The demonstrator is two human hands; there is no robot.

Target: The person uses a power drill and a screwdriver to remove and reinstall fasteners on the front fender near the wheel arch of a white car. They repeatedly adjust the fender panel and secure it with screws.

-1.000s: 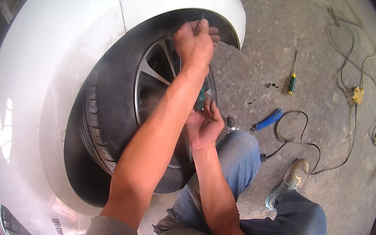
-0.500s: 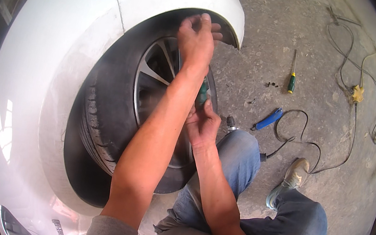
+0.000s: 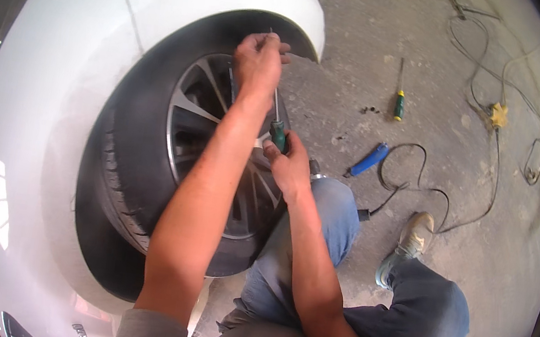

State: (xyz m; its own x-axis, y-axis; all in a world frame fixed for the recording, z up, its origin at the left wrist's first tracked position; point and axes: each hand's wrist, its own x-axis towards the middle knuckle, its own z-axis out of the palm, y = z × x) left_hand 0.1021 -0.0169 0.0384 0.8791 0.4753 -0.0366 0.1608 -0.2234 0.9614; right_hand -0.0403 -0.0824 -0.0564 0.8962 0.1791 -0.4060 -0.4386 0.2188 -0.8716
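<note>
My right hand [image 3: 289, 164] is wrapped round the green handle of a screwdriver [image 3: 278, 134]. Its metal shaft points up and away, passing behind my left wrist. My left hand [image 3: 258, 65] is held higher, at the rim of the wheel arch, with thumb and forefinger pinched together. A thin dark tip shows above those fingers, but I cannot make out what it belongs to. Below both arms is the car wheel [image 3: 200, 105], a black tyre on a dark, silver-edged spoked rim. The white fender [image 3: 60, 52] curves round it.
On the concrete floor to the right lie a second screwdriver [image 3: 399, 107] with a green and yellow handle, several small dark bits [image 3: 370, 109] and a blue-handled tool [image 3: 369, 159]. A black cable [image 3: 447, 198] loops toward a yellow connector [image 3: 498, 115]. A metal-collared tool [image 3: 315, 169] sits by my knee.
The view has shifted, so everything sits further left. My right hand has drawn the screwdriver a little away from my left arm, baring its handle and shaft. My left hand stays pinched.
</note>
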